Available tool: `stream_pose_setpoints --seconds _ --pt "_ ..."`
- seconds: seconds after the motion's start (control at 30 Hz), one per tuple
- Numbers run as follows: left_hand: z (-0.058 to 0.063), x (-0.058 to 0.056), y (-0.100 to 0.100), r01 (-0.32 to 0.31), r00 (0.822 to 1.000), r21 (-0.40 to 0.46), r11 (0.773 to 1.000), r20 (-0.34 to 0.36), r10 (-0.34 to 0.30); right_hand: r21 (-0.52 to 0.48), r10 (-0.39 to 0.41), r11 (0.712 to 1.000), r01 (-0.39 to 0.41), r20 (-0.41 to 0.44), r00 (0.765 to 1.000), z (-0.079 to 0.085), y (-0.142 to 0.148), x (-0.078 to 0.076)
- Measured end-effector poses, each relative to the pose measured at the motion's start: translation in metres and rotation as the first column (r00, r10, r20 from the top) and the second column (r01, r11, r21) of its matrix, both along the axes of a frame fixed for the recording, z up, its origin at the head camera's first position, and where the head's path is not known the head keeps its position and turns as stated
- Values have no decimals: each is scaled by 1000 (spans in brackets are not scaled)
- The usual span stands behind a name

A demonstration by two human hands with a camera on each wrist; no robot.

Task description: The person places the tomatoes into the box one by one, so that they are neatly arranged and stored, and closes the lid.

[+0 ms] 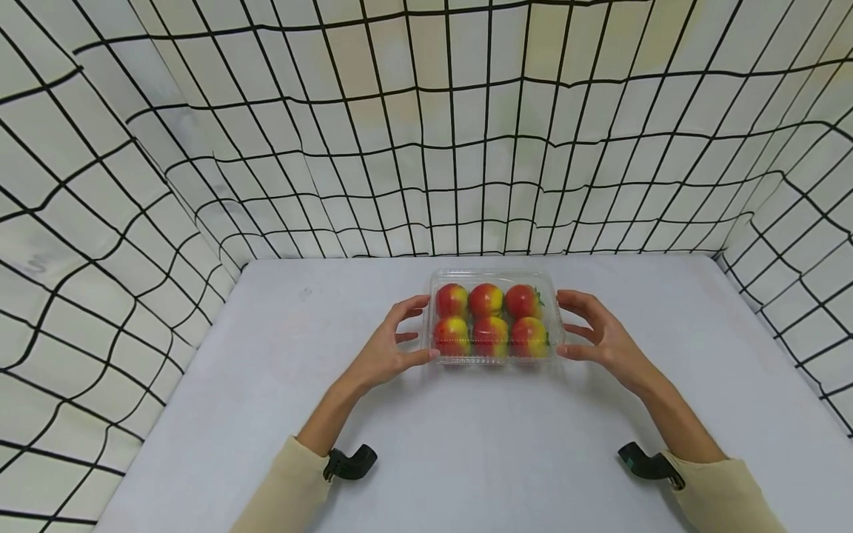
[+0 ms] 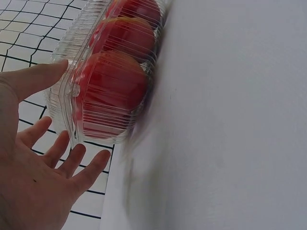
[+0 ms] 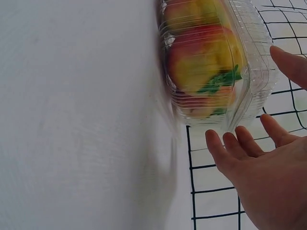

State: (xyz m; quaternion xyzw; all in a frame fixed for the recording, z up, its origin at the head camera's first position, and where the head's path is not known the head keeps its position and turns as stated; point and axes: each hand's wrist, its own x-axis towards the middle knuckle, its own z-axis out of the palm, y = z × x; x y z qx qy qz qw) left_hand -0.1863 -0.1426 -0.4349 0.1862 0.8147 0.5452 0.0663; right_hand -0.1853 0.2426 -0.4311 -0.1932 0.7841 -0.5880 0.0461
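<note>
A clear plastic clamshell box (image 1: 493, 276) sits on the white table, its lid down over several red-and-yellow fruits (image 1: 489, 337) in two rows. My left hand (image 1: 393, 352) is at its left end, fingers spread and thumb tip at the near corner. In the left wrist view the thumb overlaps the box edge (image 2: 74, 103), and the other fingertips reach just below it. At the opposite end is my right hand (image 1: 608, 339), thumb and fingers apart. The right wrist view shows its relaxed fingers (image 3: 225, 155) close beside the box, where green leaves (image 3: 220, 81) show on one fruit.
Black netting (image 1: 453, 148) over pale walls rises behind the white table (image 1: 493, 451) and along both sides. A black curved wrist mount (image 1: 351, 463) sticks out from the left sleeve (image 1: 286, 488), and a similar black mount (image 1: 646, 463) from the right sleeve (image 1: 723, 492).
</note>
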Motion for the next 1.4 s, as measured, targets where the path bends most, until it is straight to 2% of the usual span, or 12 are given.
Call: stream_pose_setpoints --seconds 0.3,0.63,1.13,1.4 --pt "-4 1 0 5 1000 2 1000 12 -5 37 6 999 -6 4 1000 -3 2 0" --pt "-3 4 0 -10 1000 -16 1000 21 11 66 1 998 -3 20 1000 -7 4 2" --pt "-2 7 -4 -33 993 0 999 114 33 92 36 995 -40 41 999 -11 10 5" --pt "-2 4 -7 3 982 45 999 190 -12 51 69 996 -74 90 994 -12 11 6"
